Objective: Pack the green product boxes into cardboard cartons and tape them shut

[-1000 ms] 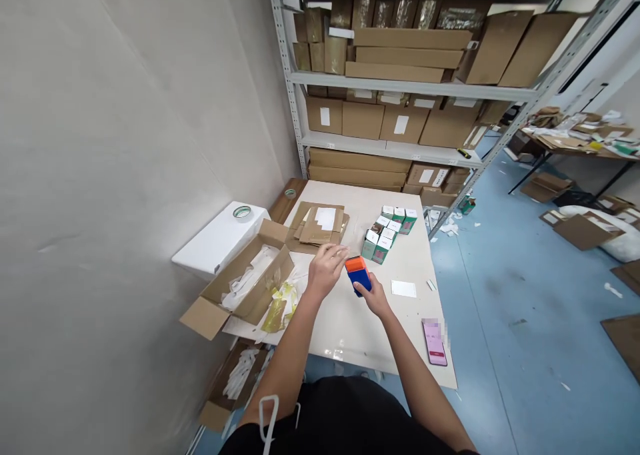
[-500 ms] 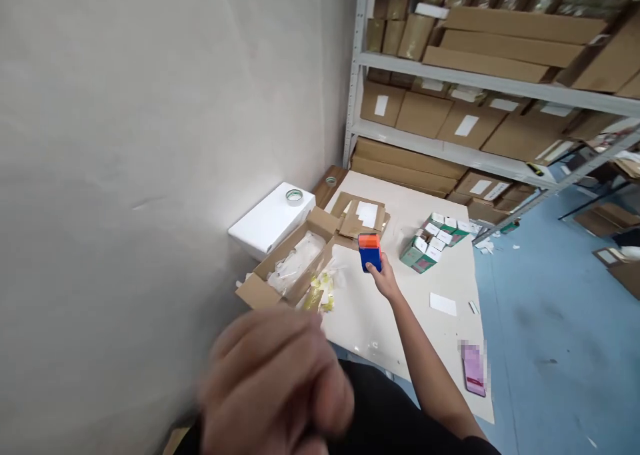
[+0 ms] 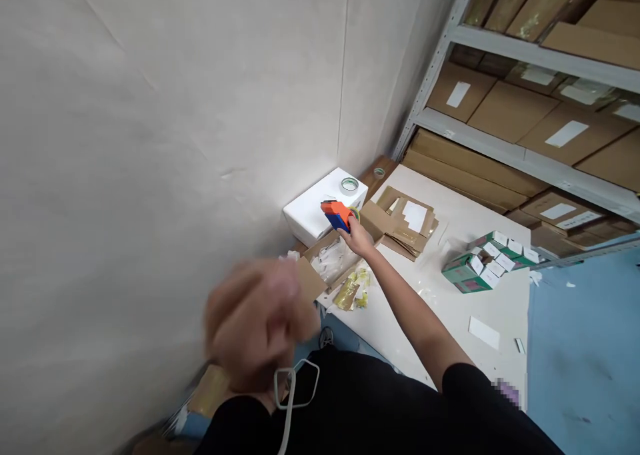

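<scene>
An orange and blue tape dispenser [image 3: 338, 215] is in my right hand [image 3: 357, 235], its fingers wrapped round the handle. That hand hovers over the far end of an open cardboard box [image 3: 313, 276], near a white box [image 3: 310, 205]. In the open box lies crumpled clear plastic [image 3: 330, 258]. My left hand [image 3: 263, 315] is raised close to the camera and blurred. Its fingers are curled inward; whatever they may hold is hidden. Near the left wrist hangs a white cord [image 3: 287, 408] with loops.
A tape roll [image 3: 349, 185] rests on the white box. Flattened cardboard [image 3: 400, 232], crumpled yellowish tape [image 3: 353, 292], green cartons with small white boxes [image 3: 470, 275] and a white card [image 3: 484, 333] lie on the table [image 3: 425, 295]. Behind stands a shelf [image 3: 500, 145] of cardboard boxes.
My right hand has moved the tape dispenser left, from over the table to above the open box near the white box. My left hand stays raised, fingers curled. The view has shifted left.
</scene>
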Demonstrator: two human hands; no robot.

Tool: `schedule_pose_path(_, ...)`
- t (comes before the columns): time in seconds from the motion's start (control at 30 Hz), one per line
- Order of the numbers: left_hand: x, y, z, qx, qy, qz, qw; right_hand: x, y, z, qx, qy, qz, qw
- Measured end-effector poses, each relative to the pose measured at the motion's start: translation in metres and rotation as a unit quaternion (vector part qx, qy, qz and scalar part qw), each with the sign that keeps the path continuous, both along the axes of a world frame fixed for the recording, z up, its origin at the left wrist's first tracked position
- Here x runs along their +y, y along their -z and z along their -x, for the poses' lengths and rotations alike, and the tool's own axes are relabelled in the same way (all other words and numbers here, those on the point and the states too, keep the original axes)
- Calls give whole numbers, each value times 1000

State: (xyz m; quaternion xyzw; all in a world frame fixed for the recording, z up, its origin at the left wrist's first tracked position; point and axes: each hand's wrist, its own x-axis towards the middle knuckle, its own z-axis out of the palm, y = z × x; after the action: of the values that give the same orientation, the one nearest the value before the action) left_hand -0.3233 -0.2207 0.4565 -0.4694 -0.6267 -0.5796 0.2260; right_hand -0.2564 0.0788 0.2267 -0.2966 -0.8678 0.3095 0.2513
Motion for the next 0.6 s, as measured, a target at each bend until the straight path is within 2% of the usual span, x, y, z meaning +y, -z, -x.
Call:
schedule_pose_path(0.03, 22, -1, 18, 45, -35, -65, 996, 3, 4, 20, -18, -3, -13, 1000)
schedule_pose_path(0.07, 42, 3, 35, 52, -57, -76, 994, 5, 8, 39, -38, -4, -26, 999)
schedule_pose_path(0.13, 67, 22, 65, -9, -77, -3, 997, 8, 15, 73, -86, -4, -47, 995)
schedule_pose_path(0.2, 73, 50, 86, -64, -71, 48, 994, 9, 19, 100, -141, 1, -61, 988)
schedule_pose_path(0.3, 61, 91, 106, -128, -89, 77, 985, 5, 25, 128, -202, 0, -74, 977)
schedule_pose_path(0.4, 47, 115, 118, -171, -100, 106, 974, -3, 28, 139, -203, 12, -84, 976)
schedule_pose_path(0.5, 46, 126, 127, -200, -72, 125, 969, -12, 25, 134, -145, 51, -93, 984)
schedule_pose_path(0.6, 58, 132, 129, -224, -32, 146, 963, -19, 14, 114, -56, 57, -99, 992)
